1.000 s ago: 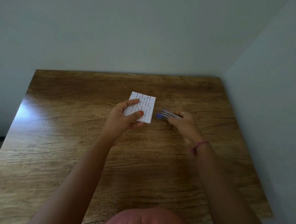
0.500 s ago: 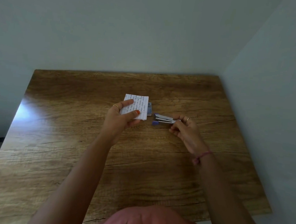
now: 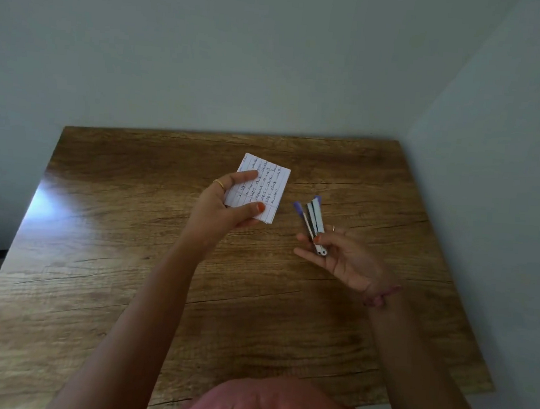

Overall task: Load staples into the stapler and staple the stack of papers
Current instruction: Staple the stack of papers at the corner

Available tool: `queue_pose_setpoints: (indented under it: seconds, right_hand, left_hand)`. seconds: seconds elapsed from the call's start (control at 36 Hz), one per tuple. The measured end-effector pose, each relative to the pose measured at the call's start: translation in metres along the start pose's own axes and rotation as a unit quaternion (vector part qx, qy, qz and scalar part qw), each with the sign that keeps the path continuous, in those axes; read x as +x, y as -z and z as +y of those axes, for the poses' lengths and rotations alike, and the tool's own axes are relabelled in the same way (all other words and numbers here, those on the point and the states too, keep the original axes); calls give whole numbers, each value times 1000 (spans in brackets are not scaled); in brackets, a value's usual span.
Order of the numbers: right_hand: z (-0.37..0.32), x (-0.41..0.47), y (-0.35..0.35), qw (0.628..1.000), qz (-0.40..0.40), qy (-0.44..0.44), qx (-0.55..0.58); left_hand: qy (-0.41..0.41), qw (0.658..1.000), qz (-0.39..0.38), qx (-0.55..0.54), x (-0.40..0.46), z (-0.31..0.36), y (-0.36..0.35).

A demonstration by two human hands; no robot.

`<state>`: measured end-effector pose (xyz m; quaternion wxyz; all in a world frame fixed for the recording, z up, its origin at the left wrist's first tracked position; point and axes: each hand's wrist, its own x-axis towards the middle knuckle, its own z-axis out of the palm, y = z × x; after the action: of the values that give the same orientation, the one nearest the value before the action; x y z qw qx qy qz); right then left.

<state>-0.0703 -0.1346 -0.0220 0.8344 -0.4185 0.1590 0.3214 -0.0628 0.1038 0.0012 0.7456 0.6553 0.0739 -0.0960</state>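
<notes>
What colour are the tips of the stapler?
Purple. The stapler itself looks white with dark strips; the head view shows it, held in the right hand.

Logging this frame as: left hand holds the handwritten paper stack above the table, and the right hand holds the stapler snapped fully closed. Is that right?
Not quite. The head view shows the stapler hinged open, its purple-tipped arms spread apart, not closed. The rest stands: the left hand holds the handwritten paper stack above the table, and the right hand holds the stapler.
</notes>
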Motion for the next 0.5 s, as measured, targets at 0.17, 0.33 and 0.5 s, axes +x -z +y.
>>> queue_pose_setpoints:
  seconds: [0.17,0.33,0.5]
  right_hand:
    - [9,-3,-16,992,-9,27,-121]
    - [10,-3,-30,977,-11,54,-206]
    - [6,-7,-40,982,-18,71,-176]
  left_hand:
    - [-21,998,-47,21,-4,13,-4]
    - [-30,999,-31,5,-7,22,-10]
    - [-34,998,-30,40,-6,28,-12]
